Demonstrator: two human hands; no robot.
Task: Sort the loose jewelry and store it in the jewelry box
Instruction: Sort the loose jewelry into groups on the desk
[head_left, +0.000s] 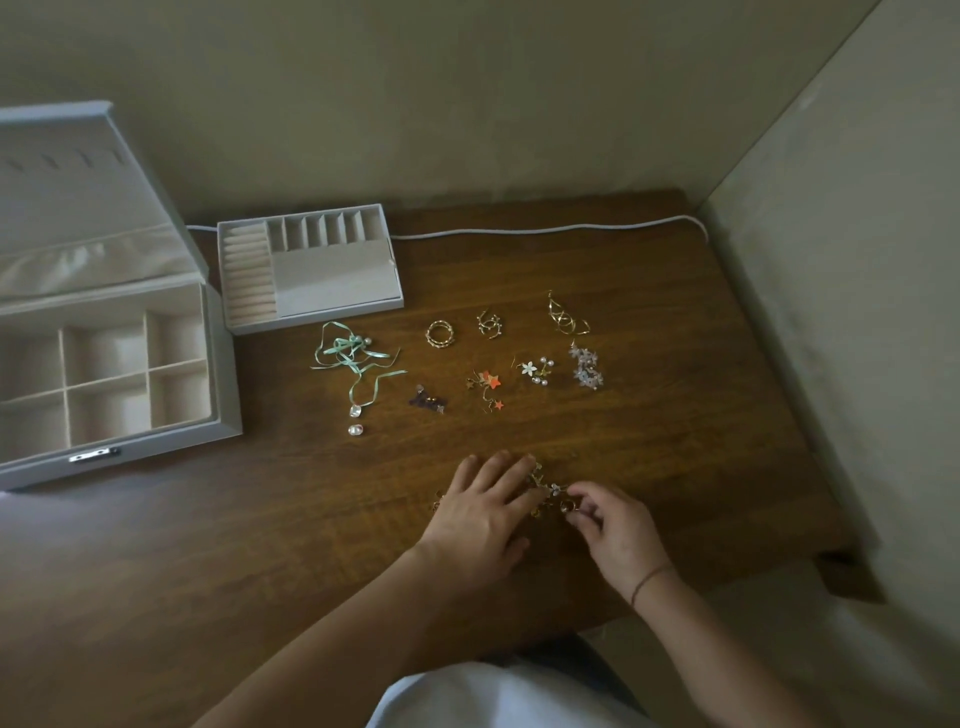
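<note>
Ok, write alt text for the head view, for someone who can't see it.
Two hands, left and right, pick through a small jewelry pile on a wooden table. Sorted earrings lie beyond, beside an open jewelry box and its tray.

Bare desk (675, 415) lies between the sorted earrings (535, 371) and the hands. The removable tray (311, 270) and open jewelry box (104, 364) block the left; walls (831, 312) close the back and right, a cable (545, 228) along the back edge.
</note>
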